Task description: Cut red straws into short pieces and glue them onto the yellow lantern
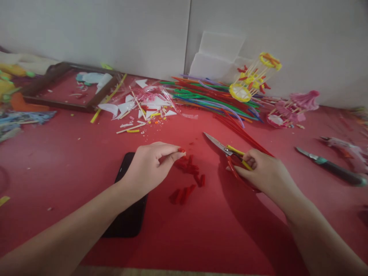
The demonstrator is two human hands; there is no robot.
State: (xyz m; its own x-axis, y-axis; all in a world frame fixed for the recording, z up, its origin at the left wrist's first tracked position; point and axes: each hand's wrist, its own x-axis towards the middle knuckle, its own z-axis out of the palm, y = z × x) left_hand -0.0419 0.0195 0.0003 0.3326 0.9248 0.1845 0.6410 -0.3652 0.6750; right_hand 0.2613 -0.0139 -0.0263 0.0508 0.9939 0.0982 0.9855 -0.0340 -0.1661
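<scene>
L hand (pixel 152 166)'s fingers are pinching a small red piece (pixel 181 150), ctr of frame, above loose red bits (pixel 188 166); a loose pinch could be dropping it among lookalikes. R hand (pixel 267 170)'s fingers are gripping scissors (pixel 220 143), right of ctr; blades nearing L fingertips could be nicking skin.

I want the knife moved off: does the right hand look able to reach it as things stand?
Probably yes: the knife lies just right of the right hand, nothing between, though scissors occupy that hand.
</scene>
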